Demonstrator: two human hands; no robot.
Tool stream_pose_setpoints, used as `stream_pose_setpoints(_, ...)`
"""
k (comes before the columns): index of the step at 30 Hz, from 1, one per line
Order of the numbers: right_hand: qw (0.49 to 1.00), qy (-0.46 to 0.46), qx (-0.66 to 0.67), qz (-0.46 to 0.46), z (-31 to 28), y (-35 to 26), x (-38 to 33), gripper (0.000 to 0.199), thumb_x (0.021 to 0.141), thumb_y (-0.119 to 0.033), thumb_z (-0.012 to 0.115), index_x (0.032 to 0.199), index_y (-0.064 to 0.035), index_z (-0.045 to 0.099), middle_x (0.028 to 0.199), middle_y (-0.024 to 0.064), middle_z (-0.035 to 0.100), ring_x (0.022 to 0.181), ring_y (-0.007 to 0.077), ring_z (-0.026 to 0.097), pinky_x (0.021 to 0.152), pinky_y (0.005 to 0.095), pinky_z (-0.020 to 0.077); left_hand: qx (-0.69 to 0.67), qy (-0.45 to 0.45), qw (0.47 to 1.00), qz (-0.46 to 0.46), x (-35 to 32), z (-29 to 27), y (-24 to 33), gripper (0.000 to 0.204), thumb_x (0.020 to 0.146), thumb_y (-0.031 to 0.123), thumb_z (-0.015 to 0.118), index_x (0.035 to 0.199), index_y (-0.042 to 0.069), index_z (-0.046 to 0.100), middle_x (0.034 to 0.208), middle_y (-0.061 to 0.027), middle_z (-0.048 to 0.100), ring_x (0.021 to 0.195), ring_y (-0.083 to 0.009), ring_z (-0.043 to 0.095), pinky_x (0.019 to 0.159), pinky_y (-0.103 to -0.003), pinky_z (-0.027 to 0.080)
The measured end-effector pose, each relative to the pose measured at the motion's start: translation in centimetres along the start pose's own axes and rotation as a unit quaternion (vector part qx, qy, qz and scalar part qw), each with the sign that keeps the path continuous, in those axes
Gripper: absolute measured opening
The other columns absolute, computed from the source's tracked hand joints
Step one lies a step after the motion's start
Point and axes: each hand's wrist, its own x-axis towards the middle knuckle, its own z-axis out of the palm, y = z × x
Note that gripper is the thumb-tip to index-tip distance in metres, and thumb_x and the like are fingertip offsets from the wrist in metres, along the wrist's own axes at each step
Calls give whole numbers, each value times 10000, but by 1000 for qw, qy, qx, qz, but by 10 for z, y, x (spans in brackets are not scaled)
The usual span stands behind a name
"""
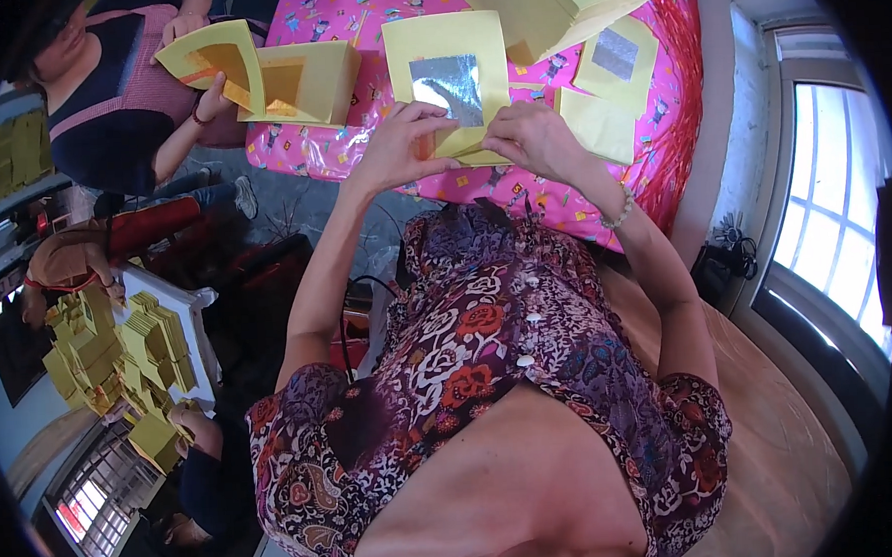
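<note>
We have a yellow sheet (445, 38) with a silver patch (452, 84) between our two hands, at the near edge of the pink-covered surface (320, 15). Our left hand (400, 143) is at the sheet's lower left, its thumb and fingers spread apart, the fingertips over the patch's edge and the thumb along the bottom; whether it truly grips the paper we cannot tell. Our right hand (531, 137) has its fingertips drawn together, pinched on the lower right edge.

We judge the step in hand to be a fold or a roll at the sheet's lower end, with the upper part and most of the patch lying open. The next move seems to call for both hands working evenly, keeping that lower edge straight while the thumbs press it, without creasing the patch.

Beyond our right hand lie a loose sheet (629, 81) with its own silver patch and a folded yellow paper (597, 125), and farther back stands a yellow stack (554, 15). To our left, a co-worker (110, 104) handles a sheet with an orange patch (283, 84) nearby.
</note>
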Motion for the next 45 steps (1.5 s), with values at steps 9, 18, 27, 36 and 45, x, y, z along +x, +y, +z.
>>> stream_pose_setpoints(9, 995, -42, 59, 67, -6, 14, 9, 245, 935, -283, 634, 907, -51, 708, 873, 96, 641, 833, 291, 627, 734, 403, 499, -81, -12, 996, -29, 5, -3, -11, 248, 827, 295, 769, 1004, 121, 765, 1215, -63, 637, 1162, -251, 560, 996, -377, 446)
stream_pose_setpoints(18, 999, -29, -25, -18, -7, 8, 10, 223, 873, -281, 698, 907, -65, 656, 860, 90, 608, 828, 283, 624, 724, 410, 501, -136, -26, 988, -66, 12, -5, -19, 158, 873, 219, 733, 936, 80, 774, 1224, -54, 647, 1170, -213, 560, 1012, -359, 439)
stream_pose_setpoints(27, 999, 23, 1, -48, -9, 1, 13, 201, 834, -206, 720, 878, -50, 600, 817, 104, 586, 773, 311, 622, 683, 426, 500, -103, -47, 994, -9, 3, -24, -19, 461, 756, 302, 823, 1172, 139, 709, 1376, -79, 554, 1277, -270, 475, 1094, -415, 363)
stream_pose_setpoints(36, 993, 43, 16, -110, -28, -12, 12, 203, 829, -190, 724, 899, -40, 607, 914, 103, 650, 868, 306, 648, 779, 420, 504, 90, -16, 991, 95, -13, -38, -16, 961, 654, 511, 837, 1465, 166, 453, 1486, -72, 445, 1268, -335, 417, 1071, -466, 368)
stream_pose_setpoints(45, 981, 114, 60, -145, -30, -26, 7, 192, 829, -224, 733, 851, -71, 619, 858, 81, 656, 798, 283, 655, 690, 397, 524, 82, -32, 988, 127, -2, -56, -7, 798, 737, 436, 760, 1426, 131, 495, 1378, -110, 506, 1191, -320, 454, 1022, -428, 374)
